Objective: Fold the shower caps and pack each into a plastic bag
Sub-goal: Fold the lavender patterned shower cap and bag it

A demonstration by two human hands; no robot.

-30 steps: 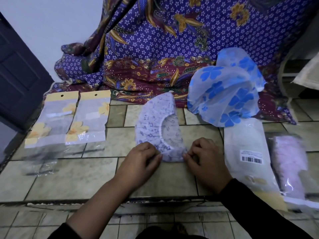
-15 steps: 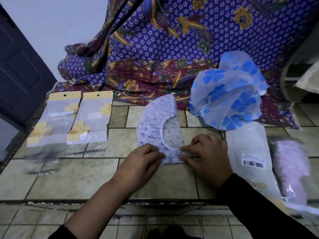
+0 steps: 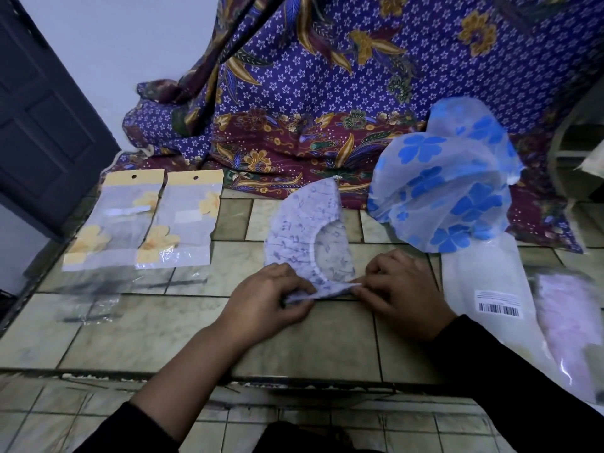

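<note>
Surface: tiled worktop (image 3: 114, 335), beige tiles with dark grout. Its front edge runs across below your wrists, with more tile lower down.

Room: pale wall (image 3: 130, 44) at back left and a dark panelled door (image 3: 42, 125) at far left. A purple and maroon batik cloth (image 3: 327, 93) hangs along the back, its hem spilling onto the tiles.

Left side: two packed bags (image 3: 183, 223) with yellow header cards lie flat side by side, edges touching, yellow-flower caps inside. Just in front of them is some loose clear plastic (image 3: 94, 305), too blurred to read.

Right side: the blue-flower shower cap (image 3: 447, 191) is puffed up and unfolded, sitting partly on the cloth hem. In front of it is a frosted bag with a barcode label (image 3: 490, 289). A pink bagged item (image 3: 568, 318) lies just beside that.

The task's thing, the lilac-print shower cap (image 3: 307, 230), is centre, folded to a crescent and flat on the tiles, far tip reaching the cloth hem.

Hands: your left hand (image 3: 264, 305) has fingers curled and pinches the cap's near-left edge. Your right hand (image 3: 398, 292) is knuckles up and pinches the near-right edge. The near edge stretches between them. Both forearms come in from below, in black sleeves.
</note>
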